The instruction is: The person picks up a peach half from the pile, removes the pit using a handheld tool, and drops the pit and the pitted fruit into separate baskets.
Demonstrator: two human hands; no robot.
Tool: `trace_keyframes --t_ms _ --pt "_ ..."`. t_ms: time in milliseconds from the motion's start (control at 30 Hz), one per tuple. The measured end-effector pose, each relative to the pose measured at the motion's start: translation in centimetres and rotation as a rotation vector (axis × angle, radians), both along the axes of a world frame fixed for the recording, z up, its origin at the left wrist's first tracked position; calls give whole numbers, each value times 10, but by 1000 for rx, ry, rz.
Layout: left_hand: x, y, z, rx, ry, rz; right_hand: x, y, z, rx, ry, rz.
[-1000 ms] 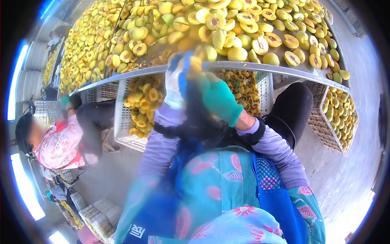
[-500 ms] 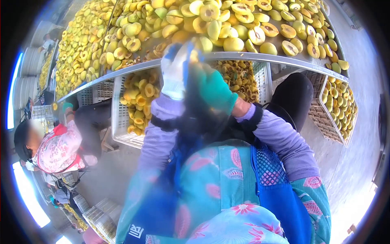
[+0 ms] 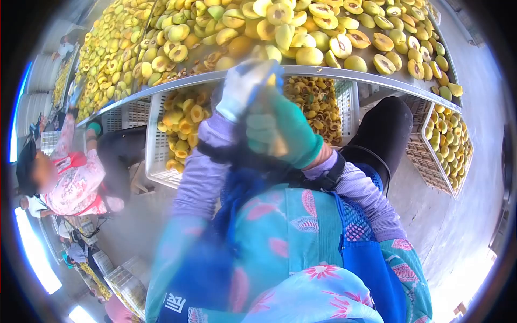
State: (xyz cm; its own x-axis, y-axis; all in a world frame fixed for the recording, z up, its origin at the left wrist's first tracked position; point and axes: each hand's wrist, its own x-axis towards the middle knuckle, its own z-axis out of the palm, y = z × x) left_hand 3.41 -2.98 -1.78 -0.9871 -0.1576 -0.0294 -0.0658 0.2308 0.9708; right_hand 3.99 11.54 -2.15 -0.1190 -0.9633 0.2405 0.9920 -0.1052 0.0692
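Close together at the table's front edge are my two gloved hands. My left hand (image 3: 242, 90), in a white and blue glove, has its fingers curled in toward the other hand. My right hand (image 3: 283, 129), in a green glove, is closed, its fingers wrapped round something I cannot make out. A bit of yellow shows between the hands, too blurred to name. Beyond them, halved yellow fruit (image 3: 339, 47) covers the metal-edged table (image 3: 371, 78). Below the hands, a white crate (image 3: 157, 142) holds fruit halves, and smaller brown-yellow pieces (image 3: 312, 105) fill a crate beside it.
A tilted crate (image 3: 425, 144) of fruit stands on the floor at the right. At the left a person (image 3: 72, 185) in a pink flowered top sits by the table. More people and crates (image 3: 126, 285) are at the lower left. My knee (image 3: 385, 129) is under the table edge.
My right hand has moved slightly down and its back has turned more into view. My left hand has shifted a little. The person at the left now reaches an arm toward the table.
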Motion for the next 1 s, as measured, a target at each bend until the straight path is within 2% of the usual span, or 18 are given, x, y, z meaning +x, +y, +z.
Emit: trace_keyframes --t_ms 100,167,200,300,367,433,500,533,600,667,700,767,800,833,900,933,967,1000 --pt "-9 -20 -63 617 -33 24 -5 3 13 182 -115 42" --pt "3 13 -9 1140 -97 -9 -10 9 11 185 -90 96" --pt "8 21 5 1164 -126 90 -11 13 15 193 -38 126" --pt "24 33 27 897 -56 257 -12 18 17 241 133 216" --pt "19 16 20 -66 449 82 -13 18 14 264 179 235" --pt "23 8 13 -48 428 48 -15 19 13 292 156 229" --pt "22 5 11 941 -90 148 -9 10 20 140 101 239" --pt "29 9 9 588 218 120 -5 4 26 61 73 242" --pt "37 -3 13 -19 274 440 -3 8 39 45 123 254" --pt "58 -37 24 -179 80 659 -13 13 0 196 -51 161" --pt "65 -65 33 -30 -114 716 -23 17 -26 267 -116 105" --pt "54 -100 24 -1073 -59 580 -24 27 -77 478 -138 18" --pt "33 -90 36 -1106 56 478 -20 28 -96 496 -96 50" --pt "10 -74 49 -1019 -71 416 -16 30 -104 517 -59 82" --pt "-46 -69 37 -1260 -618 120 -14 24 -36 720 55 -115" --pt "-60 -79 10 -1259 -523 159 -17 23 -28 639 54 -142" --pt "-72 -87 16 -1254 -594 -33 -21 22 -20 556 51 -173" --pt "-79 -91 17 -1295 -547 -83 -26 21 -9 661 129 -234"
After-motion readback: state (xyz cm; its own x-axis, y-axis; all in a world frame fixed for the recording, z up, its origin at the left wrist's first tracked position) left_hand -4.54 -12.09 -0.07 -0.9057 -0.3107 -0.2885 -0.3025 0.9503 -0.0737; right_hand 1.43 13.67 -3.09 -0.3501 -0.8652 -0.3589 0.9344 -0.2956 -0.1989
